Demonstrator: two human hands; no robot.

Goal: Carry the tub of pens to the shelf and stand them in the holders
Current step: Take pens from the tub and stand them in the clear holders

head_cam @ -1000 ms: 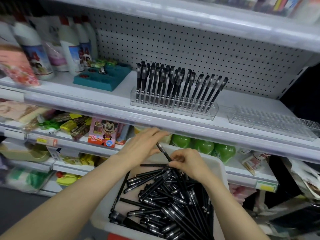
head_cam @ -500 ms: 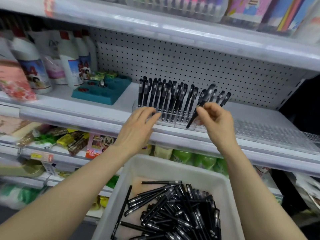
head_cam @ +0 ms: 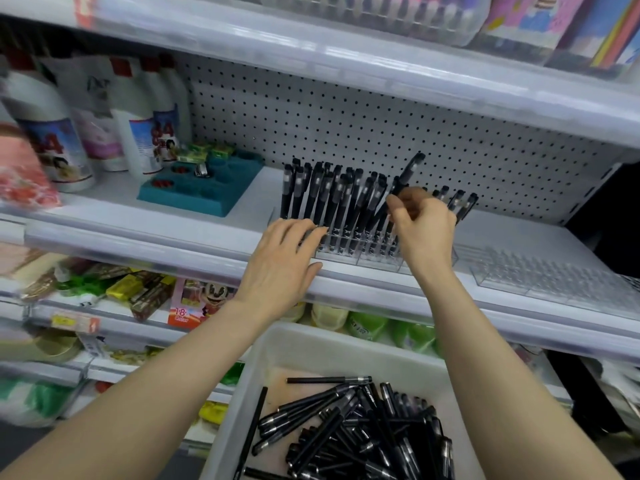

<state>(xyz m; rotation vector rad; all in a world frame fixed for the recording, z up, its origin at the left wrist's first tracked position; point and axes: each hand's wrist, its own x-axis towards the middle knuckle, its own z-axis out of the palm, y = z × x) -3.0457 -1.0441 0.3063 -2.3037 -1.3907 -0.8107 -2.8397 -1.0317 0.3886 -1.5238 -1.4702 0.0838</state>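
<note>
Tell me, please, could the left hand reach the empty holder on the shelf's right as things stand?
Probably not easily: the right hand and forearm, holding a pen, stand between the left hand and the empty holder.

Large white bottle (head_cam: 52,147): red number "84" on its picture label, smeared by motion blur.
Smaller white bottle (head_cam: 162,133): red "84" on its label; the finer print cannot be read.
White pouch (head_cam: 97,95): dark script logo near the top, beginning with "D"; the rest is unclear.
Pink box (head_cam: 194,299): "18" with "Color" beneath it, at the lower left corner.
Orange price tag (head_cam: 74,322): print too blurred to read.
Pens (head_cam: 346,420): pale print on the barrels, too small to read.
</note>
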